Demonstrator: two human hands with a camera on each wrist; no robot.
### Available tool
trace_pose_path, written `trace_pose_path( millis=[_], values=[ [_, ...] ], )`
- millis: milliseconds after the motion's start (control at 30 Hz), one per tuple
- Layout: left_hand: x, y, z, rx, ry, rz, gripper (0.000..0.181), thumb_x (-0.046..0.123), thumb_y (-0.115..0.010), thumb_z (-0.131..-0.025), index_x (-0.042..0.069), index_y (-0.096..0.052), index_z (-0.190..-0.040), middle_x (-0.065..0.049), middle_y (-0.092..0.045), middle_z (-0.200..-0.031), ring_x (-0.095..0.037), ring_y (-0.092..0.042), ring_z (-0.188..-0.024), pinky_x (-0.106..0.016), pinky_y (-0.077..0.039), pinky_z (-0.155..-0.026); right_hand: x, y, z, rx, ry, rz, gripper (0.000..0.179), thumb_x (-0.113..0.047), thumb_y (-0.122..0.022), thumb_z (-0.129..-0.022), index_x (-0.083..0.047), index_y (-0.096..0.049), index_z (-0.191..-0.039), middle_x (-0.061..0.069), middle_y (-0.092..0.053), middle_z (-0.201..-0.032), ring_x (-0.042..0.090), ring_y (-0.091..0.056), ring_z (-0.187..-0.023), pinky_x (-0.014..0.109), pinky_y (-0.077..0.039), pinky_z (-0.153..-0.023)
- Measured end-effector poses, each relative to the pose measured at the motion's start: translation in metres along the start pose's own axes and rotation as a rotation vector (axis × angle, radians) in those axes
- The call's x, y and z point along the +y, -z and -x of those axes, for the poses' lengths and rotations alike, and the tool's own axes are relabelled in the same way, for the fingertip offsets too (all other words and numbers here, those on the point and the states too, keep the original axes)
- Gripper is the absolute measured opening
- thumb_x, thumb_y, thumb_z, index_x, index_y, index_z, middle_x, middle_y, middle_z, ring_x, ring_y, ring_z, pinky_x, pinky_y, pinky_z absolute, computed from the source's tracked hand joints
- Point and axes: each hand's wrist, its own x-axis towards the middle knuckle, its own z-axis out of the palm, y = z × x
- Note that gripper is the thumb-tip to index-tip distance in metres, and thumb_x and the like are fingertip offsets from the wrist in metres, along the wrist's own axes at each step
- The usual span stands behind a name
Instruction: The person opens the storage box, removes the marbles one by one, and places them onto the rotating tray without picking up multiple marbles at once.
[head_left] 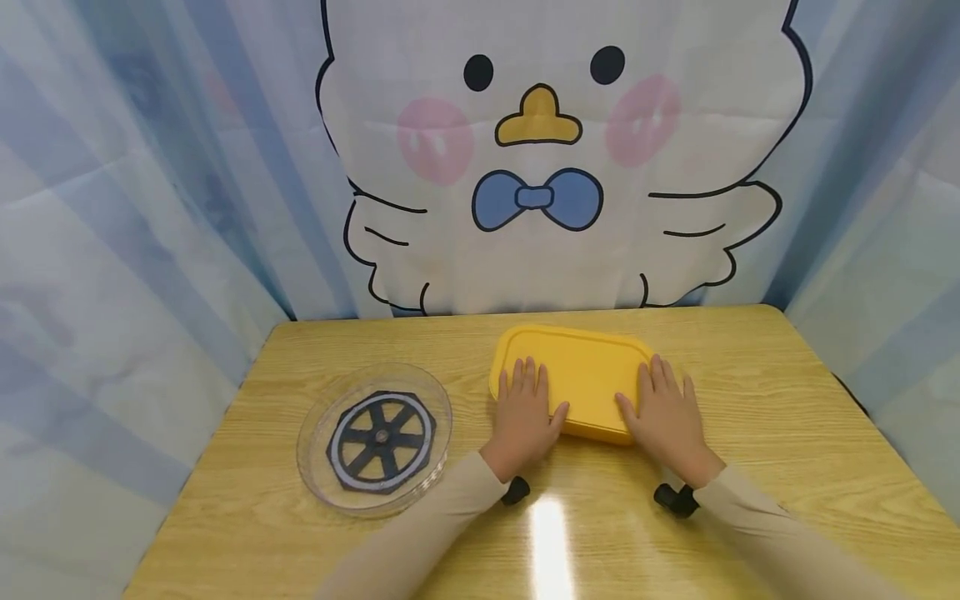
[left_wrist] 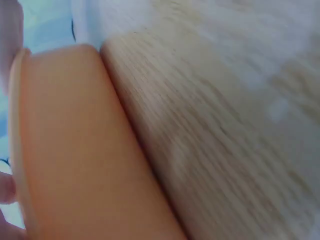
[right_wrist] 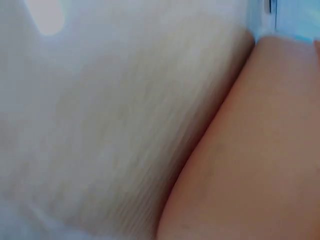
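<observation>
I have the left hand (head_left: 525,417) and right hand (head_left: 667,417) straight-fingered at either end of the yellow lidded box (head_left: 588,375) on the tabletop (head_left: 780,408), where uneven pressure could skew it, or a careless left sleeve (head_left: 431,521) could knock the clear round dish (head_left: 311,458).

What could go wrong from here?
1. The left hand and right hand lie on the yellow box with fingers straight, not wrapped round it, so it might skid or twist under uneven pressure.
2. The left sleeve runs close by the clear dish; a leftward swing of that arm could knock it.
</observation>
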Motion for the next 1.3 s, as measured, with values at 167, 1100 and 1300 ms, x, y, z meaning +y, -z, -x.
trace_pose_path(
  millis=[167, 1100, 1300],
  values=[
    [-0.008, 0.0, -0.005, -0.004, -0.03, -0.039, 0.063, 0.047, -0.028, -0.098, 0.014, -0.018, -0.151, -0.008, -0.016, -0.158, -0.026, -0.013, -0.147, -0.048, -0.012, -0.117, -0.011, 0.006, 0.009, -0.023, 0.0, 0.019, 0.071, -0.04, -0.042, -0.096, 0.015, -0.029, -0.139, 0.038, -0.021, -0.146, 0.05, -0.021, -0.136, 0.067, -0.013, -0.106],
    [-0.048, 0.012, -0.026, -0.135, -0.392, -0.082, 0.054, 0.036, -0.026, -0.1, 0.026, -0.013, -0.152, -0.002, -0.009, -0.159, -0.021, -0.006, -0.148, -0.045, -0.006, -0.119, 0.025, -0.007, -0.004, 0.049, 0.842, -0.006, 0.068, -0.041, -0.054, -0.091, -0.005, -0.034, -0.145, 0.016, -0.036, -0.149, 0.029, -0.036, -0.136, 0.029, 0.006, -0.118],
    [-0.034, 0.019, -0.004, -0.015, -0.28, -0.112, 0.065, 0.048, -0.027, -0.099, 0.012, -0.015, -0.151, -0.01, -0.012, -0.158, -0.023, -0.009, -0.148, -0.044, -0.01, -0.119, -0.003, -0.007, 0.009, 0.062, 0.694, 0.011, 0.066, -0.043, -0.051, -0.092, -0.004, -0.036, -0.143, 0.017, -0.037, -0.148, 0.033, -0.038, -0.135, 0.037, 0.0, -0.119]
  ],
)
